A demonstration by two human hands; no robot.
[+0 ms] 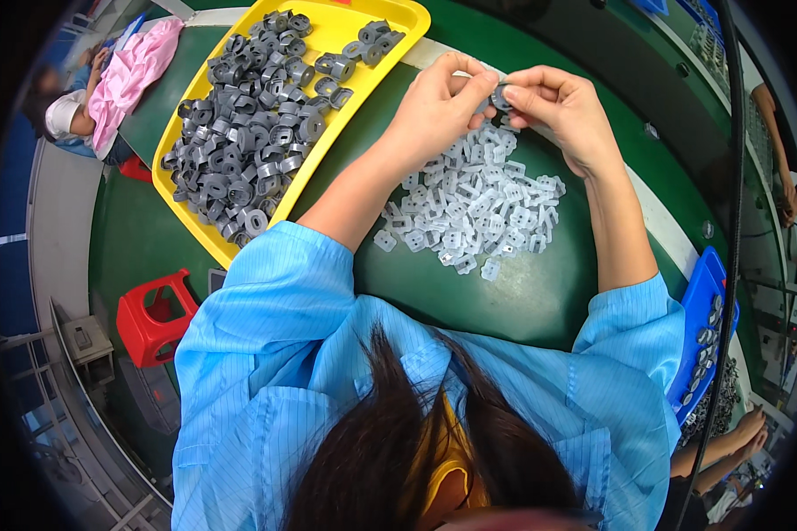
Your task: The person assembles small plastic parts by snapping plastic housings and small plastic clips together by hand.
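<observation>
Both my hands meet above the far side of the green table. My left hand [440, 108] is pinched closed, its fingertips at the left edge of a small grey ring-shaped plastic part [501, 98]. My right hand [565, 117] grips the same part from the right between thumb and bent fingers. Fingers cover much of it, so its inner side is hidden. Just below my hands lies a loose heap of small whitish translucent plastic clips [483, 208]. To the left, a yellow tray [350, 111] holds a large pile of similar grey ring parts [248, 133].
A red plastic stool [155, 319] stands at the left. A blue tray [692, 363] with round grey parts is at the right, beside another person's arms [722, 447]. A dark cable [737, 177] runs down the right side. Another person sits at far left near pink cloth [142, 71].
</observation>
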